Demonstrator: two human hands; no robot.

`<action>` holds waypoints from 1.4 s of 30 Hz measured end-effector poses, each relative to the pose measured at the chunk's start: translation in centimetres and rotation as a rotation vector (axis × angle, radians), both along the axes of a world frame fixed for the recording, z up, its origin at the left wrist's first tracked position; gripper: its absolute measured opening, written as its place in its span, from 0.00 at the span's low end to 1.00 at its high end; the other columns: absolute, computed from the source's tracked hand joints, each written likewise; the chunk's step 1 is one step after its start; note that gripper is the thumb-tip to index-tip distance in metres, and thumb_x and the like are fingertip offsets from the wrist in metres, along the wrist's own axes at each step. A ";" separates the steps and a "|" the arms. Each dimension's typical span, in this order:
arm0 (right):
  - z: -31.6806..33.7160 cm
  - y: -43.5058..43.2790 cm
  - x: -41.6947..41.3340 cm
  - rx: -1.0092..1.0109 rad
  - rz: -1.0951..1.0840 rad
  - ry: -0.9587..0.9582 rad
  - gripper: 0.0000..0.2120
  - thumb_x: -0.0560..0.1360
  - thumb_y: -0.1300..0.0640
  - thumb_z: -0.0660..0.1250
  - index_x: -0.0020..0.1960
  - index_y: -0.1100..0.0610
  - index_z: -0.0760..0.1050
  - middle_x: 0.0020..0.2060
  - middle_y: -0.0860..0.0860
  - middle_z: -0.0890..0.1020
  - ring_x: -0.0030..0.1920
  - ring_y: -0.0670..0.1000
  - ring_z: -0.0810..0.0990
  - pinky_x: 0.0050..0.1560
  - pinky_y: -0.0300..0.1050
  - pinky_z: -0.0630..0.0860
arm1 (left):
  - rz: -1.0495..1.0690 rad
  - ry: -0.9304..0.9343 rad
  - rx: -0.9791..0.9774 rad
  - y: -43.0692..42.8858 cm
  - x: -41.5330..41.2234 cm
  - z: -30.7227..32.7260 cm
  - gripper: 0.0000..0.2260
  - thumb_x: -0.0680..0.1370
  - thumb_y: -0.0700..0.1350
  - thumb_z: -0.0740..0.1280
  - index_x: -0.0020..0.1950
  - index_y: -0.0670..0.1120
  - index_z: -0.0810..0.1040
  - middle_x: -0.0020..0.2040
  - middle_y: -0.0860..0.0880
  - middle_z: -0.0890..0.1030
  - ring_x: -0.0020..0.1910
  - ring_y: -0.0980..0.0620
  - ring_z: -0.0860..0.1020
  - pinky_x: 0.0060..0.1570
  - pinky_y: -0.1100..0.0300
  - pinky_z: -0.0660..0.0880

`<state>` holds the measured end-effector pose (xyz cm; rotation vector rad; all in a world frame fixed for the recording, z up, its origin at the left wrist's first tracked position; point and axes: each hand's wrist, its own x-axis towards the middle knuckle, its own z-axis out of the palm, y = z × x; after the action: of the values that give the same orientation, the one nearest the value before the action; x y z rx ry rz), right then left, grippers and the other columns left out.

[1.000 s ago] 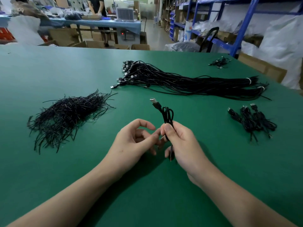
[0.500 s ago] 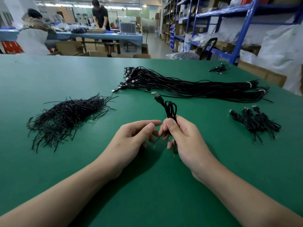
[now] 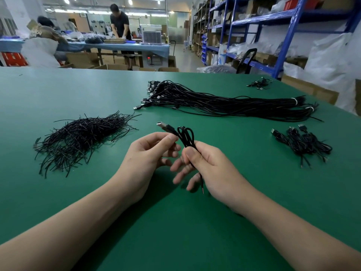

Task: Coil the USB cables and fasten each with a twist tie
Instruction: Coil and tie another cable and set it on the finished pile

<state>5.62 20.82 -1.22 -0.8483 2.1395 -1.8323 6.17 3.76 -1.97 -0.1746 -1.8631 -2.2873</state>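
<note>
Both hands are raised just above the green table (image 3: 58, 90), working one black USB cable (image 3: 187, 136). My right hand (image 3: 209, 165) grips it at the middle, thumb pressed over the gathered strands, while the left hand (image 3: 146, 153) has curled fingers, with thumb and forefinger pinching the cable just behind its silver plug (image 3: 162, 125). The cable is folded into a narrow bunch of loops that rise above the right thumb. Its plug points up and to the left, and its bare end hangs below the right palm. I cannot tell whether a tie is around it. To the left lies a loose heap of black twist ties (image 3: 78, 137). Farther back lies a long bundle of straight cables (image 3: 224, 104), plugs to the left and white bands near the right end. Finished coils (image 3: 302, 143) lie at the right, well apart from the hands. Cardboard boxes (image 3: 111, 66) stand beyond the table's far edge, their contents hidden. Blue shelving (image 3: 283, 36) at the right holds cartons and bags.
</note>
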 end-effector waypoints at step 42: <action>0.3 0.8 -1.2 0.066 -0.071 -0.032 0.16 0.82 0.49 0.55 0.50 0.62 0.70 0.33 0.47 0.68 0.30 0.44 0.62 0.28 0.37 0.61 | -0.029 0.031 -0.250 1.1 1.7 1.0 0.10 0.71 0.49 0.79 0.50 0.49 0.88 0.41 0.44 0.86 0.38 0.54 0.81 0.35 0.61 0.77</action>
<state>4.38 21.61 -0.94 -0.7328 2.2235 -1.7845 7.84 4.88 -0.95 -0.2714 -2.1378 -2.0493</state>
